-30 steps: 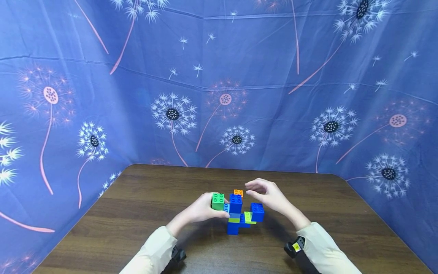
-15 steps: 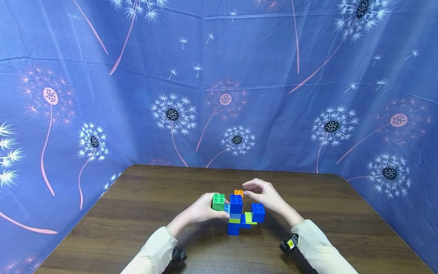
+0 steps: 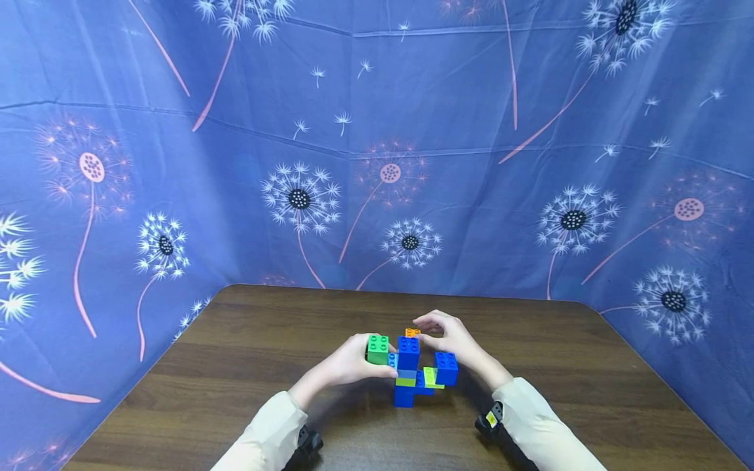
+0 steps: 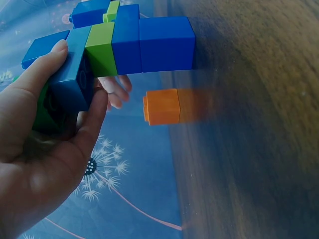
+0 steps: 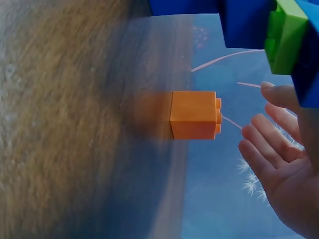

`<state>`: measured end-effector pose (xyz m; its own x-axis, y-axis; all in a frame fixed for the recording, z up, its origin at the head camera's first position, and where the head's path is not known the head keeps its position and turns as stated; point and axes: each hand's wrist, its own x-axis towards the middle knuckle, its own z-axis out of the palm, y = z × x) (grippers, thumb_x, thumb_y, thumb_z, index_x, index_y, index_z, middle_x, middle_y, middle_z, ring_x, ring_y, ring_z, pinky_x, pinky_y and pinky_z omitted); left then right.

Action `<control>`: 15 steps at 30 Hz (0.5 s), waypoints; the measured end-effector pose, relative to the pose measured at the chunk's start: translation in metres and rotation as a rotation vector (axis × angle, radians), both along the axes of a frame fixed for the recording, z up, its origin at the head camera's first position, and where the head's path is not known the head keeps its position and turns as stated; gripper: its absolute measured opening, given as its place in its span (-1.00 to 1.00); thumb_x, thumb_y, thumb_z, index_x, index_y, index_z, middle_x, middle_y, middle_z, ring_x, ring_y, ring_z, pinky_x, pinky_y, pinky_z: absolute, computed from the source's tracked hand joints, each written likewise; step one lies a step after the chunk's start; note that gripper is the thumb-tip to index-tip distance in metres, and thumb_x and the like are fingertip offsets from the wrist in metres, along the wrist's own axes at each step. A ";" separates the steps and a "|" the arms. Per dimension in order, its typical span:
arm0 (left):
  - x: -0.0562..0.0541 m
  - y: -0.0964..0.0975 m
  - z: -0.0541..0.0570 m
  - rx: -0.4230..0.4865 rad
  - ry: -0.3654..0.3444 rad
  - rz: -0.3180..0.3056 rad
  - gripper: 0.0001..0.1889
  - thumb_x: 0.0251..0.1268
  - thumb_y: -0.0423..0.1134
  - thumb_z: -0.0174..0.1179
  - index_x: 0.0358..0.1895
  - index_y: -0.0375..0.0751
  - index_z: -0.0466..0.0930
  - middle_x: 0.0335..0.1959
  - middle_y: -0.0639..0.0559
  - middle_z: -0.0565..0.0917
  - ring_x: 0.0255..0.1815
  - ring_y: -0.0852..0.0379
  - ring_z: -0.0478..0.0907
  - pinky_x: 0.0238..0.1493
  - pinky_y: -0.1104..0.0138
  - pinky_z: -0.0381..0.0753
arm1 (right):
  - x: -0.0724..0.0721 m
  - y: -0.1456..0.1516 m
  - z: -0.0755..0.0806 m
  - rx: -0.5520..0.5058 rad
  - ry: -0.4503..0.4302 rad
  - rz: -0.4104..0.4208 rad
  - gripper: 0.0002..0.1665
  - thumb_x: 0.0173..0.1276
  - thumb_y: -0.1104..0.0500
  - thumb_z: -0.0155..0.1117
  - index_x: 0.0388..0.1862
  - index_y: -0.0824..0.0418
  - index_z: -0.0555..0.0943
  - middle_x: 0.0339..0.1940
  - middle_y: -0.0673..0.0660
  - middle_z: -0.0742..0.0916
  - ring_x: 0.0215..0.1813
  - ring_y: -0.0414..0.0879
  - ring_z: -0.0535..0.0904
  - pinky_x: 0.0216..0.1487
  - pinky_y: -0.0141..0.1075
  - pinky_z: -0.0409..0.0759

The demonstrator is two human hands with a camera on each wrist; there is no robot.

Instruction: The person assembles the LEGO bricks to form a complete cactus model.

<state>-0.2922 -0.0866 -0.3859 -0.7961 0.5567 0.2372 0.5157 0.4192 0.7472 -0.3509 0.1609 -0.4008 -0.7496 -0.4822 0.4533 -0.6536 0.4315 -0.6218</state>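
Observation:
My left hand pinches a light-blue brick of a built stack of toy building bricks, thumb on one side and fingers on the other. A green brick tops the stack's left end, and a tall blue brick rises in the middle. Out to the right, another blue brick sits on a lime-green piece. Behind the stack a single orange brick stands on the table, studs up. My right hand hovers beside that orange brick, fingers extended and apart from it in the right wrist view.
The brown wooden table lies beneath the bricks. A blue cloth with dandelion prints hangs behind it and along both sides. Each wrist wears a black camera, such as the right wrist camera.
My right hand has moved left and slightly down, closer to the orange brick. The left hand keeps its grip on the stack, which stays about where it was.

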 end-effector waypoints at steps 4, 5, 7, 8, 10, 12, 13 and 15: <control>0.000 0.000 0.001 0.006 -0.010 -0.005 -0.65 0.04 -0.08 0.38 -0.12 -0.17 0.63 -0.42 0.17 0.64 -0.50 0.34 0.44 -0.43 0.46 0.47 | -0.002 -0.002 -0.002 0.038 0.005 -0.012 -0.64 0.19 0.27 0.33 -0.05 0.40 0.58 -0.12 0.28 0.66 -0.06 0.17 0.62 0.02 -0.03 0.55; 0.000 0.000 0.001 0.008 -0.015 -0.005 -0.65 0.05 -0.08 0.38 -0.12 -0.17 0.62 -0.41 0.17 0.64 -0.50 0.34 0.45 -0.42 0.45 0.48 | -0.003 -0.003 -0.003 0.045 0.003 -0.016 -0.64 0.19 0.26 0.33 -0.04 0.39 0.58 -0.11 0.28 0.66 -0.06 0.17 0.61 0.02 -0.03 0.55; 0.001 0.000 0.001 0.010 -0.021 -0.005 -0.65 0.05 -0.09 0.38 -0.12 -0.17 0.62 -0.40 0.16 0.65 -0.49 0.33 0.47 -0.41 0.44 0.50 | -0.004 -0.003 -0.005 0.059 0.003 -0.024 -0.63 0.18 0.27 0.33 -0.04 0.39 0.58 -0.10 0.28 0.66 -0.05 0.17 0.61 0.03 -0.02 0.54; 0.001 0.000 0.001 0.013 -0.024 -0.005 -0.65 0.05 -0.09 0.38 -0.12 -0.17 0.62 -0.39 0.16 0.65 -0.48 0.33 0.48 -0.40 0.44 0.51 | -0.005 -0.003 -0.006 0.064 0.001 -0.029 -0.62 0.17 0.27 0.34 -0.03 0.40 0.57 -0.10 0.28 0.65 -0.05 0.17 0.61 0.03 -0.01 0.54; 0.001 0.000 0.000 0.014 -0.024 -0.008 -0.65 0.05 -0.09 0.38 -0.12 -0.18 0.62 -0.38 0.15 0.66 -0.48 0.33 0.48 -0.39 0.44 0.52 | -0.007 -0.004 -0.009 0.086 -0.002 -0.039 -0.61 0.17 0.28 0.34 -0.02 0.40 0.56 -0.10 0.28 0.66 -0.05 0.17 0.61 0.03 -0.01 0.55; 0.001 0.000 0.000 0.014 -0.024 -0.009 -0.65 0.05 -0.10 0.38 -0.12 -0.19 0.62 -0.39 0.15 0.65 -0.48 0.33 0.47 -0.39 0.44 0.51 | -0.010 -0.004 -0.011 0.106 -0.009 -0.039 -0.59 0.16 0.30 0.34 0.00 0.42 0.55 -0.09 0.30 0.66 -0.05 0.17 0.61 0.02 -0.01 0.55; 0.001 0.000 0.000 0.014 -0.022 -0.009 -0.65 0.05 -0.09 0.38 -0.12 -0.19 0.62 -0.39 0.15 0.65 -0.48 0.34 0.47 -0.39 0.44 0.51 | -0.011 -0.004 -0.012 0.113 -0.022 -0.041 -0.57 0.16 0.30 0.34 0.02 0.42 0.54 -0.08 0.30 0.66 -0.04 0.17 0.61 0.02 -0.02 0.55; 0.000 0.000 0.000 0.013 -0.019 -0.009 -0.65 0.05 -0.09 0.38 -0.12 -0.19 0.62 -0.40 0.15 0.65 -0.48 0.35 0.46 -0.40 0.45 0.50 | -0.013 -0.004 -0.013 0.124 -0.034 -0.037 -0.55 0.16 0.31 0.34 0.03 0.44 0.53 -0.07 0.32 0.66 -0.04 0.18 0.61 0.01 -0.02 0.56</control>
